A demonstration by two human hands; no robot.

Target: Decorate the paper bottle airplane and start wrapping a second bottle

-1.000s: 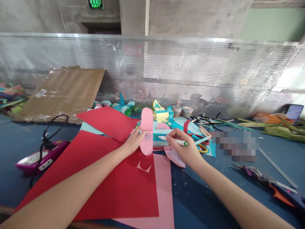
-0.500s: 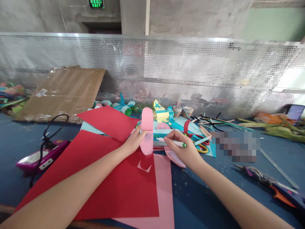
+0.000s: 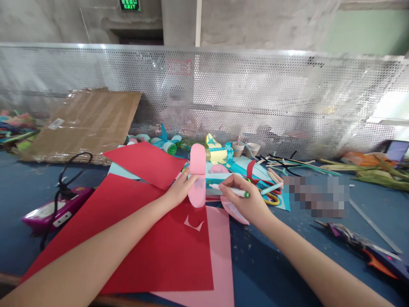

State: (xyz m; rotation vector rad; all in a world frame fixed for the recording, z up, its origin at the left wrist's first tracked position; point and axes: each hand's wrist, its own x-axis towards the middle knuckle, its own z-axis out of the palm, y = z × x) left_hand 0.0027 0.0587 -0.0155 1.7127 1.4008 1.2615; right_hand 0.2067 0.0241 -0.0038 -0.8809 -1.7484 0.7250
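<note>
pink strip (image 3: 198, 161): matt paper | marker (image 3: 239, 193): smooth plastic | panel (image 3: 255, 85): shiny metal

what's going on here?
A person's right hand holds a white marker with a green end, its tip at a blue strip; whether it touches is unclear. The left hand touches the rounded pink paper beside it. A large red sheet lies under the left forearm, and a glue gun lies off to the right.

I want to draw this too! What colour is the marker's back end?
Green; the marker's back end shows in the head view.
</note>
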